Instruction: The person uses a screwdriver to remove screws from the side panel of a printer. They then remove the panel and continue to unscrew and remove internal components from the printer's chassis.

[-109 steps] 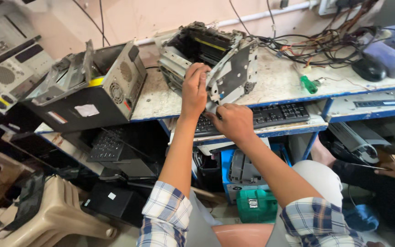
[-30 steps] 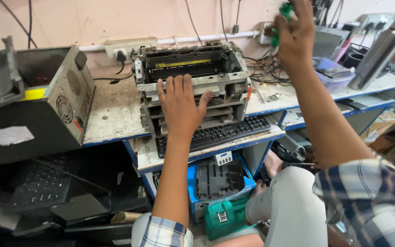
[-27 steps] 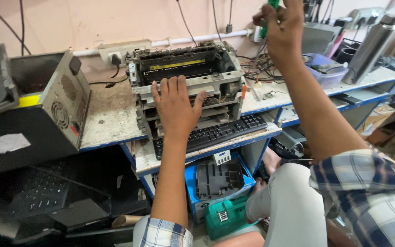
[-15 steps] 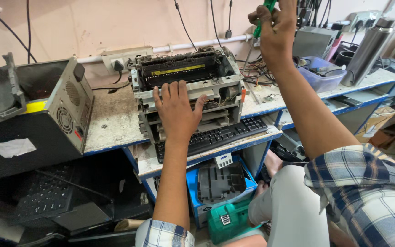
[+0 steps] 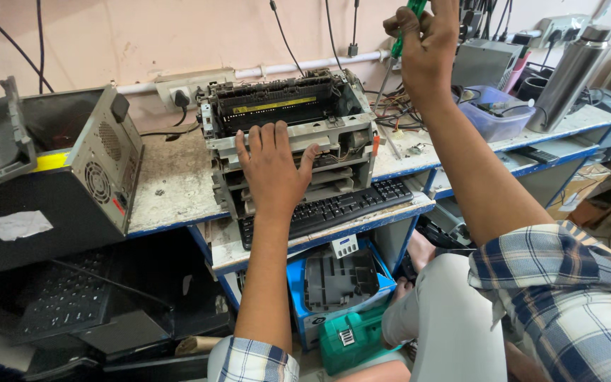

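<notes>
We have our left hand (image 5: pixel 274 170) spread flat, fingers splayed, pressed on the front of the stripped printer (image 5: pixel 291 141), which sits at the middle of the table (image 5: pixel 171 191), just behind the black keyboard (image 5: pixel 334 209) on the front shelf. Our right hand (image 5: pixel 426 42) is raised above the table's back edge, closed around a green-handled screwdriver (image 5: pixel 406 21); its tip is hidden behind the hand.

To do this well, we judge that we should keep the flat palm bearing down so the open frame cannot slide toward the keyboard, and bring the screwdriver down clear of the hanging cables (image 5: pixel 334 35) at the back wall. We should keep our splayed fingers away from the exposed parts inside the printer while the tool comes in. An open computer case (image 5: pixel 58 177) stands at the table's left end, well apart.
</notes>
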